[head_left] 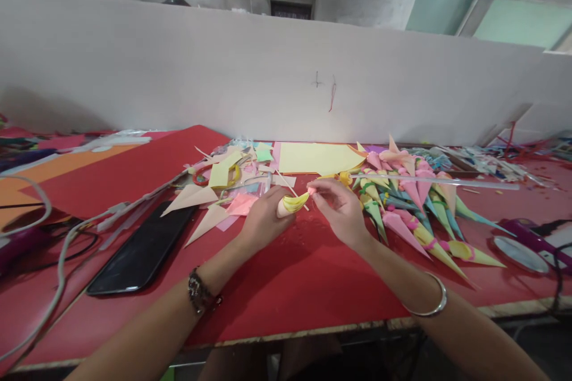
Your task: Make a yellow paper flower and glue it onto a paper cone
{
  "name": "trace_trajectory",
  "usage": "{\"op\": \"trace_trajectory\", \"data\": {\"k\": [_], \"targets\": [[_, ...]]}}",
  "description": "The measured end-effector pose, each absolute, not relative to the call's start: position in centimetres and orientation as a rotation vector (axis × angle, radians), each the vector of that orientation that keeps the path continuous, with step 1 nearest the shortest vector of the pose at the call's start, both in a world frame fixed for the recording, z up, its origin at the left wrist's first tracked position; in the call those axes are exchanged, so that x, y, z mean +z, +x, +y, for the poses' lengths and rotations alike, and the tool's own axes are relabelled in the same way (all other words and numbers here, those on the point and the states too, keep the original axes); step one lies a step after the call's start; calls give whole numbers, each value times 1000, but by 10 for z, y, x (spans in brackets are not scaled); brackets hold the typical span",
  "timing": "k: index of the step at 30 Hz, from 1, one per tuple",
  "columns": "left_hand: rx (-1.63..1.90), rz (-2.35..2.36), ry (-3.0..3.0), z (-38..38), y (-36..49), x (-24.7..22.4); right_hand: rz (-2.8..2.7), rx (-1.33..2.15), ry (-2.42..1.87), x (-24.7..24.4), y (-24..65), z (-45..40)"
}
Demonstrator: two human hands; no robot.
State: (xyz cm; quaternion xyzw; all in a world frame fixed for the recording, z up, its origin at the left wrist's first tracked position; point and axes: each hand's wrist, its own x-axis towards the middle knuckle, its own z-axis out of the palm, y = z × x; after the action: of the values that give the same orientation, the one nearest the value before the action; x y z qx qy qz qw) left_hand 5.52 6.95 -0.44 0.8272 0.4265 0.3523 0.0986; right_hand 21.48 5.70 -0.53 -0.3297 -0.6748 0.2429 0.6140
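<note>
Centre of frame: we see the left hand (268, 214) with its grip closed around a small yellow-streaked piece with a pale peach end (295, 203); its narrower side points toward the right hand (342, 208). The right hand's grip is a pinch, thumb and fingertips on a small soft-looking pink bit (311, 191) at the tip of the yellow-streaked piece; we cannot tell whether the two are joined. Both pieces are held above the bare middle of a glossy red counter (268, 303). We note a dark beaded bracelet (199, 292) on the left wrist and a silver bangle (440, 297) on the right. Just behind the hands, a thin pale stick (285, 182) slants. Right of centre we record a heap of pastel paper cones (404, 226) in pink, yellow, green and blue, some with pink trim at the mouth; a clear narrow strip (438, 181) crosses its upper part. Left of centre: peach folded paper triangles (190, 197), then a black smartphone (138, 253) lying flat, with a white cable (62, 262) to its left. A large red sheet (134, 169) fills the middle left; a pale yellow sheet (313, 158) lies behind the hands, near a tall white partition (223, 77).
</note>
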Motion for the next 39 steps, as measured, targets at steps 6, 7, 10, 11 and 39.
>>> {"op": "trace_trajectory", "data": {"k": [6, 7, 10, 11, 39], "targets": [[1058, 1257, 2418, 70, 54, -5, -1630, 471, -782, -3, 214, 54], [1057, 1255, 2415, 71, 54, -5, -1646, 450, -786, -3, 214, 54], [1063, 1246, 2397, 70, 55, -5, -1704, 374, -785, -2, 214, 53], [1070, 1237, 2389, 70, 55, -4, -1725, 347, -782, -2, 214, 52], [1073, 1165, 2086, 71, 53, -3, -1910, 456, -771, -9, 210, 47]]}}
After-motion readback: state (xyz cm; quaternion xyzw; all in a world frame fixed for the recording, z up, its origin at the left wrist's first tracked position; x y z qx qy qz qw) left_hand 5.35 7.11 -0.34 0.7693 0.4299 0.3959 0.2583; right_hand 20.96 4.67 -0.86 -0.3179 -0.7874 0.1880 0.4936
